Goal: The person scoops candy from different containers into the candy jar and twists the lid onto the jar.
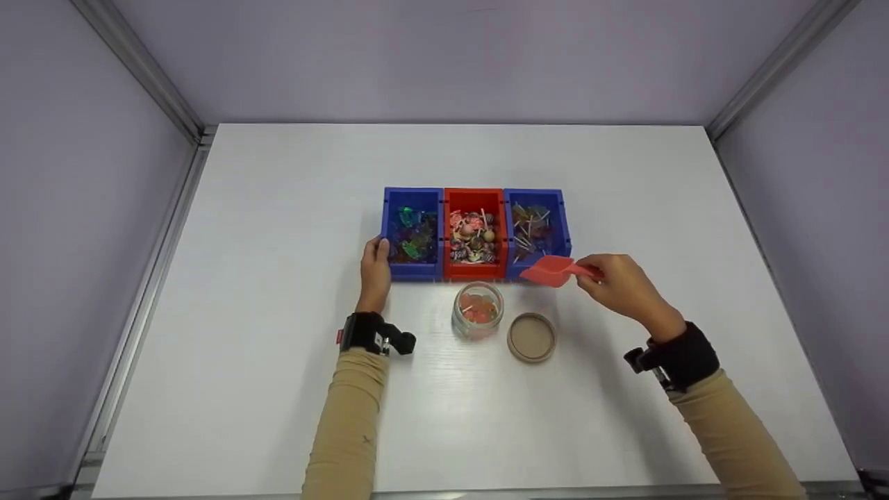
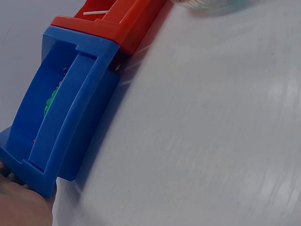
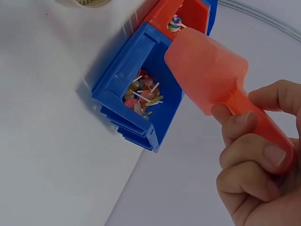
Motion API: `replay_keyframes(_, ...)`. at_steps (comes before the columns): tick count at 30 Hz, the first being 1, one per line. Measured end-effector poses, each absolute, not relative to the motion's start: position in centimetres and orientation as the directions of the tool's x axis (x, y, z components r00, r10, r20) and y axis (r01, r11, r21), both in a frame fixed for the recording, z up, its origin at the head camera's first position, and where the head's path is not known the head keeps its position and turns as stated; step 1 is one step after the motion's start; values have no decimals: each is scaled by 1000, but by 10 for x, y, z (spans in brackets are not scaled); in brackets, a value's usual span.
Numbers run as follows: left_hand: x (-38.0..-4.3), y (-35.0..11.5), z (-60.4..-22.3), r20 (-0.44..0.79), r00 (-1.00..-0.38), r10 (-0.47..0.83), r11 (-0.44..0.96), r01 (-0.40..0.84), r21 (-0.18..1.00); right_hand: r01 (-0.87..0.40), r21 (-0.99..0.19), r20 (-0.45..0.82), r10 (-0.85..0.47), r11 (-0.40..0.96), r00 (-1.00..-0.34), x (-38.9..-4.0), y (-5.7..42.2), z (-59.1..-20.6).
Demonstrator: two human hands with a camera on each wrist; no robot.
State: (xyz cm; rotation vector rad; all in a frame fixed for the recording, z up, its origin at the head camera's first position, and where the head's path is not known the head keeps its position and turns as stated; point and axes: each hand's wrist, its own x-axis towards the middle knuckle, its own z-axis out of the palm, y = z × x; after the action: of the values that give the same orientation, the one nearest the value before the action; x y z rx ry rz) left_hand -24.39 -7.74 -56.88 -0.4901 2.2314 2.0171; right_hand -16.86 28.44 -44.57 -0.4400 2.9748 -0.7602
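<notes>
My right hand (image 1: 623, 286) grips the handle of a red scoop (image 3: 207, 68), its fingers curled round it. The scoop is held over the front edge of the right blue bin (image 1: 564, 239), which has small lollipops (image 3: 143, 94) inside. On the far left, my left hand (image 1: 376, 274) holds the side of another blue bin (image 2: 70, 117), thumb at the rim. Green and dark candies (image 1: 415, 239) lie in that bin. Between the two stands a red bin (image 1: 474, 196) of mixed lollipops (image 1: 474, 236). In front of the bins is a glass jar (image 1: 478, 312) with pinkish candies in it.
A round tan lid (image 1: 531, 337) lies on the white table (image 1: 444, 417), just right of the jar. Pale walls (image 1: 444, 62) enclose the table at the back and both sides. The three bins stand joined in a row.
</notes>
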Motion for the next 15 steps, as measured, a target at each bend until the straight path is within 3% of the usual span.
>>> replay_keyframes(15,-243,-77,-569,-288,-945,-154,40,-297,954,-139,-483,-32,-176,865,-984,-205,285,-450)
